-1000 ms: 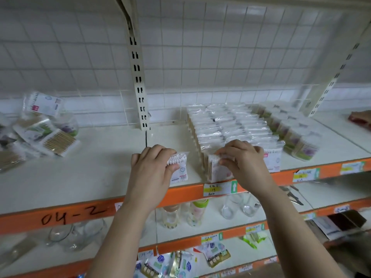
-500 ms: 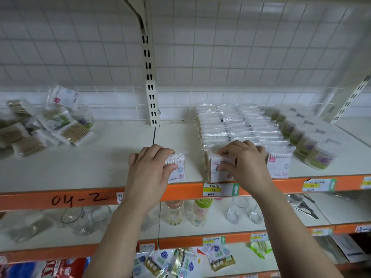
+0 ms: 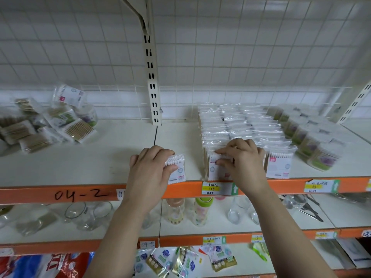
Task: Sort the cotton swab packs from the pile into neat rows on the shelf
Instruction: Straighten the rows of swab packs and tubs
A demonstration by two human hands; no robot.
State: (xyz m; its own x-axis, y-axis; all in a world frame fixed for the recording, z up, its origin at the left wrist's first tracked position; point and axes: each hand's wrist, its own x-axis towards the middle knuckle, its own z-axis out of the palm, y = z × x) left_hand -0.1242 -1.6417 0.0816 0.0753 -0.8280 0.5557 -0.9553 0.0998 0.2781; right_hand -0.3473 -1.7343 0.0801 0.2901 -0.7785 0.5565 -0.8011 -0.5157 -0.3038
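The small clear plastic pack of white cotton swabs [image 3: 177, 170] I'm watching stands upright at the front edge of the white shelf [image 3: 84, 165]. Its long axis is vertical, with the swab heads in a row along the top, and the printed white face with a barcode looks out at me. My left hand [image 3: 149, 171] grips it, fingers curled over the top and thumb pressed on the front face.

A bare strip of shelf separates it from the neat rows of matching packs [image 3: 236, 125], which run front to back. My right hand [image 3: 243, 159] pinches the front pack of the leftmost row [image 3: 213, 168], fingers hooked over its top and thumb on its face. That pack also stands upright, heads up.

Just right of the rows stand round clear tubs with green and purple labels [image 3: 313, 141]. Far left, the loose pile of swab packs [image 3: 50, 123] lies jumbled, the packs tilted every way. The orange shelf beam [image 3: 180, 190] below carries a white and yellow price tag [image 3: 216, 188].
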